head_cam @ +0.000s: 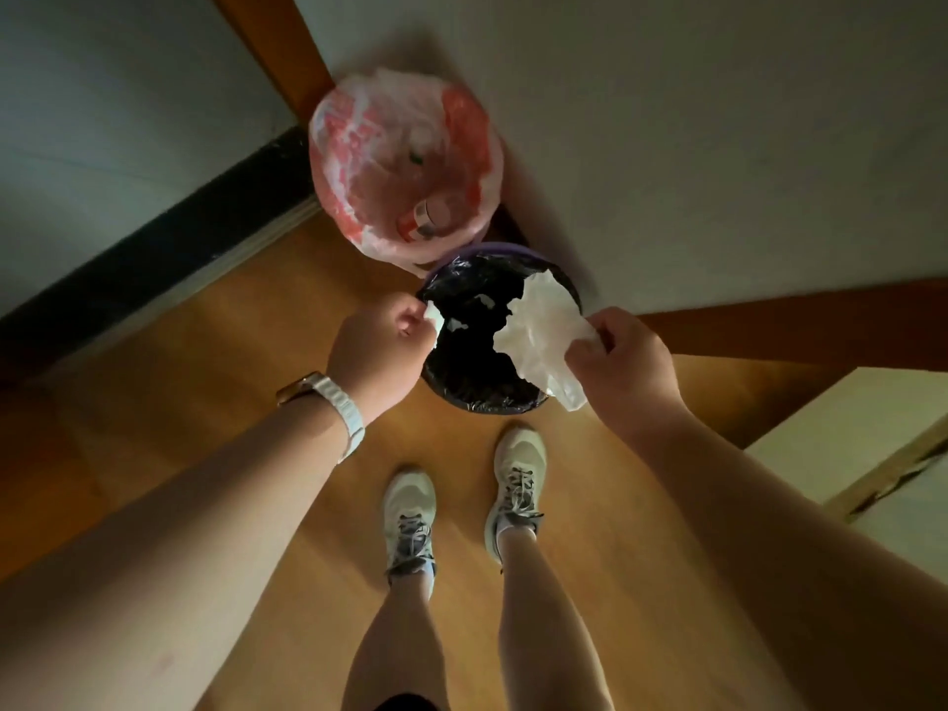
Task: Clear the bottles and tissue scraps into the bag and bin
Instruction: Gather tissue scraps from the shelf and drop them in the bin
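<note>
The task looks well along. At least one bottle (pixel 428 220) already lies inside the pink-and-white plastic bag (pixel 359 146), which stands open at 11 o'clock from the bin (pixel 482 402), the two just touching. The shape beside that bottle may be a second one, but the dim view makes it hard to tell. A couple of white paper bits (pixel 485 301) already rest on the bin's black liner. What seems to be left is dropping the two pieces in hand; nothing else to clear shows on the wooden floor (pixel 231 351).

The left hand (pixel 382 346), with a wristwatch (pixel 338 402) on its wrist, is at the bin's 9 o'clock rim. Its curled fingers pinch a small tissue scrap (pixel 435 316), which pokes out over the edge of the opening.

The right hand (pixel 623 366) is at the bin's 3 o'clock side. Its fingers and thumb grip a large crumpled tissue wad (pixel 538 331) by one end. The wad spreads toward 10 o'clock from the hand and hangs above the right half of the bin mouth, with its lower tail trailing past the rim at 4 o'clock. Let go from here, most of it would likely fall inside.
</note>
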The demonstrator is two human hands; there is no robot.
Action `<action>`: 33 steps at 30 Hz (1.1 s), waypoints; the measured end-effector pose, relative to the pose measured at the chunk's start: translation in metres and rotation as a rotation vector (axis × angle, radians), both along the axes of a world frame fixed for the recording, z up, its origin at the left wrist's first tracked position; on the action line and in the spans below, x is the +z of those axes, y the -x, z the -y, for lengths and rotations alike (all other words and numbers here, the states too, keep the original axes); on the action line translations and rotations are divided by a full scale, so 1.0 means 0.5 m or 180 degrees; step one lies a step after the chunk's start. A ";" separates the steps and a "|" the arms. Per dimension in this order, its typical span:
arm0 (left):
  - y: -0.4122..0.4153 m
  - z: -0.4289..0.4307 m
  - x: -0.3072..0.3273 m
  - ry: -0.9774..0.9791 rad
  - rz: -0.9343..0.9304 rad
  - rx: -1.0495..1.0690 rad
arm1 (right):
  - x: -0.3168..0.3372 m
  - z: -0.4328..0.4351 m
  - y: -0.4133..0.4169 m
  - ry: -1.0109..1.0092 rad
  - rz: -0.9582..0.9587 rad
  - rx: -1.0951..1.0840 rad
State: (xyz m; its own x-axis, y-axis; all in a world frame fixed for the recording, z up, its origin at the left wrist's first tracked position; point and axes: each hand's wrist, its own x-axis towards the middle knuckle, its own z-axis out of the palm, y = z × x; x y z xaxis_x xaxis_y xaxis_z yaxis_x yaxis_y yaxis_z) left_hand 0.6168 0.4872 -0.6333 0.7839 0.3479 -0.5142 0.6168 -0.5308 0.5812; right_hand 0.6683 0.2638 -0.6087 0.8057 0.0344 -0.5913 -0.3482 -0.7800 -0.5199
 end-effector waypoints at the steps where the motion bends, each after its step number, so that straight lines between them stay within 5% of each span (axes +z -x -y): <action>1: -0.008 0.002 -0.038 -0.0016 -0.0009 -0.0040 | -0.039 0.000 -0.010 -0.0005 -0.0050 0.0055; 8: -0.026 0.038 -0.245 0.0106 -0.0292 -0.0290 | -0.260 -0.010 -0.040 0.0097 -0.0347 0.0273; 14: -0.018 0.044 -0.292 0.0140 -0.0348 -0.0583 | -0.337 -0.010 -0.025 0.0041 -0.0422 0.0722; 22: -0.022 0.007 -0.183 -0.0373 0.0036 -0.1116 | -0.248 0.000 -0.019 0.0373 0.0197 0.1722; 33: -0.044 -0.021 0.072 -0.0808 0.0697 -0.1929 | 0.022 -0.027 -0.023 0.0585 0.0935 0.1788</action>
State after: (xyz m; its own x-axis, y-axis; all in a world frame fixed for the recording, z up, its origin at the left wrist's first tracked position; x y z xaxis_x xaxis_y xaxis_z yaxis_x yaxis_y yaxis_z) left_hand 0.6389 0.4977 -0.5973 0.9545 -0.0956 -0.2825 0.0511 -0.8807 0.4708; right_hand 0.6799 0.2771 -0.5976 0.8233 0.4162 -0.3861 0.2738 -0.8868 -0.3722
